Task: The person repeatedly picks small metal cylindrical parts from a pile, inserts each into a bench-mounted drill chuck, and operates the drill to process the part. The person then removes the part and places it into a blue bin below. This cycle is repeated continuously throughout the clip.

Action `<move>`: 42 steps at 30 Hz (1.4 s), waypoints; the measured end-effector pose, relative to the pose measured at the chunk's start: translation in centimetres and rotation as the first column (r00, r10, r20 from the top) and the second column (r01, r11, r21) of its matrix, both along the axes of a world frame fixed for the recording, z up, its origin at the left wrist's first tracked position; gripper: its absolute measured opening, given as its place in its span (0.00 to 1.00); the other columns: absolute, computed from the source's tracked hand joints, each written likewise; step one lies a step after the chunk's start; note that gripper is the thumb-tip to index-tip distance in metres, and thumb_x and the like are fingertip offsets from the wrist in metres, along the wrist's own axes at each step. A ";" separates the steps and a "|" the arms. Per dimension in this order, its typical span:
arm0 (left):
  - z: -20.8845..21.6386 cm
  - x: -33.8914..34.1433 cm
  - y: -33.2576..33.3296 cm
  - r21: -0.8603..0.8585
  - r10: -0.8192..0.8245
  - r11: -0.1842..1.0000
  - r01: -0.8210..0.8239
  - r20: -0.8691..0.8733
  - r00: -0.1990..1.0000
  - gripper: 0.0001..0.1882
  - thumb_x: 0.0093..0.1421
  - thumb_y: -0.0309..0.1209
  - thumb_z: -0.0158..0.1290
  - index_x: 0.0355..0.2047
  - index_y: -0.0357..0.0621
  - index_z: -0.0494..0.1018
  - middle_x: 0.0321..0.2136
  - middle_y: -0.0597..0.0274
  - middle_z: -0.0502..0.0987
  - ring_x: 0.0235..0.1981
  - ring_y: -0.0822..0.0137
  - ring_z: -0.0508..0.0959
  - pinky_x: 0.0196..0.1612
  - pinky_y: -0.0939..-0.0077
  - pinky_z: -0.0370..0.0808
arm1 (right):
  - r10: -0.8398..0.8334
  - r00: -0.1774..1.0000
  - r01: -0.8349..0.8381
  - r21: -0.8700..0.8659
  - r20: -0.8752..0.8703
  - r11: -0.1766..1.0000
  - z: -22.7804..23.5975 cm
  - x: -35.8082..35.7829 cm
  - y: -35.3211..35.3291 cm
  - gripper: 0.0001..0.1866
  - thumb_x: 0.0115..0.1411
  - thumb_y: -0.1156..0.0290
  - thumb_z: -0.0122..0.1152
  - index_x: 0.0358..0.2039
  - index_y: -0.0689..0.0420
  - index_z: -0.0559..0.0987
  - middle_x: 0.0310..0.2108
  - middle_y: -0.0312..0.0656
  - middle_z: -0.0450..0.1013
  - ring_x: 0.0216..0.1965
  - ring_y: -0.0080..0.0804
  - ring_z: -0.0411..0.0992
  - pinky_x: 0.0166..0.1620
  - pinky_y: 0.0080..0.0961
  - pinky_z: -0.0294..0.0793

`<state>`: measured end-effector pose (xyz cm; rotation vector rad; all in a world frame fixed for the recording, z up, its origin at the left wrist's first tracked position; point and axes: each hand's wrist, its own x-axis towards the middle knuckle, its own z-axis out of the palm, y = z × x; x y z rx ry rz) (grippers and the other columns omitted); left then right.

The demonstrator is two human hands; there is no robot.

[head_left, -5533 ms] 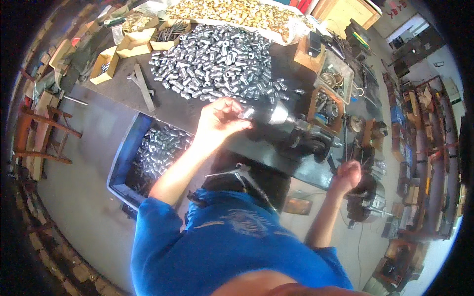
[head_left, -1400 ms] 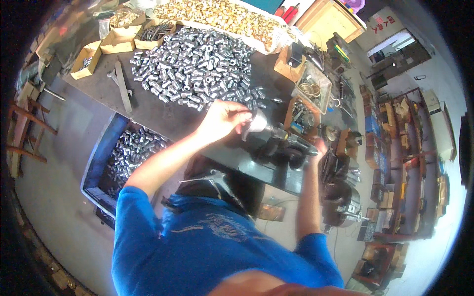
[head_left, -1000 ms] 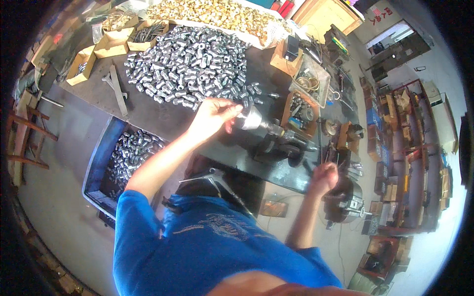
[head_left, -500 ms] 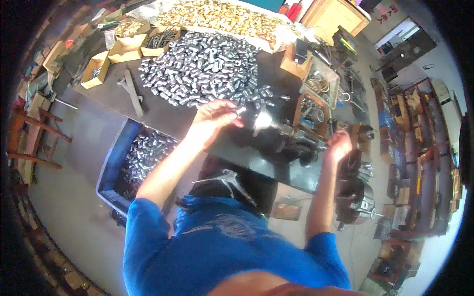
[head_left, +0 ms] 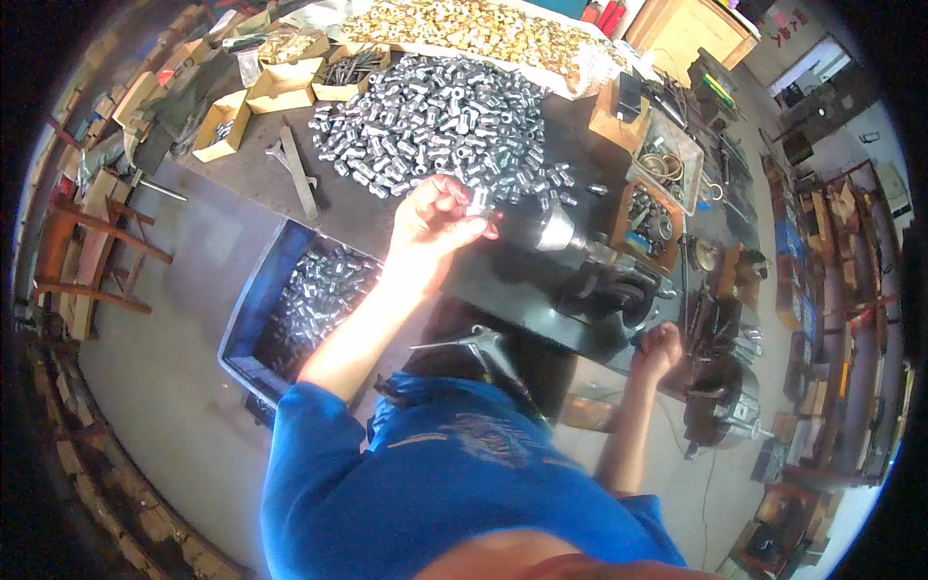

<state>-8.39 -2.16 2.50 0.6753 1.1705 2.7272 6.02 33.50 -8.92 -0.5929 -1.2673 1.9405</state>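
Observation:
My left hand [head_left: 433, 220] pinches a small shiny metal fitting [head_left: 478, 201] between thumb and fingers, just left of the machine's bright cone-shaped chuck [head_left: 557, 230]. The fitting and the chuck are apart. Behind the hand lies a large heap of similar metal fittings [head_left: 425, 121] on the dark bench. My right hand [head_left: 660, 350] is closed at the near right side of the bench-mounted spindle machine [head_left: 614, 287]. Whatever its fingers grip, perhaps a lever end, is hidden.
A blue crate [head_left: 253, 307] of fittings stands left below the bench edge. Metal tongs-like tool [head_left: 298, 174] and cardboard trays [head_left: 284, 87] lie at the left. Brass parts [head_left: 483, 34] cover the back. A motor-like machine [head_left: 720, 401] stands at the right, with shelves [head_left: 836, 319] beyond.
My right hand has come down toward me from beside the machine's right end. My left hand still holds the fitting, now turned more upright. The whole view has shifted slightly.

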 end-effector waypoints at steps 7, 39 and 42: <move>-2.3 0.7 -5.0 -0.448 0.312 0.853 -0.267 0.028 0.950 0.15 0.48 0.17 0.55 0.34 0.41 0.64 0.26 0.64 0.70 0.27 0.70 0.73 0.33 0.79 0.70 | -0.051 0.996 0.055 -0.049 0.076 0.997 -0.7 -3.3 0.9 0.07 0.53 0.70 0.48 0.23 0.59 0.71 0.17 0.31 0.59 0.15 0.17 0.53 0.16 0.14 0.51; -10.6 -5.3 1.6 -0.704 -0.190 -0.079 -0.706 -0.684 0.704 0.09 0.48 0.31 0.51 0.30 0.44 0.68 0.22 0.56 0.72 0.23 0.54 0.75 0.23 0.61 0.72 | -0.038 0.995 0.043 -0.058 0.090 0.997 1.0 -2.4 -0.9 0.07 0.54 0.71 0.49 0.22 0.59 0.71 0.15 0.31 0.59 0.14 0.16 0.53 0.16 0.14 0.48; -10.8 -5.8 1.8 -0.728 -0.235 -0.129 -0.673 -0.637 0.734 0.09 0.48 0.32 0.52 0.30 0.43 0.69 0.26 0.54 0.73 0.26 0.53 0.76 0.26 0.61 0.72 | -0.056 0.990 0.060 -0.034 0.129 0.998 1.1 -2.7 -0.9 0.07 0.54 0.71 0.48 0.22 0.59 0.72 0.15 0.31 0.59 0.14 0.16 0.53 0.16 0.14 0.48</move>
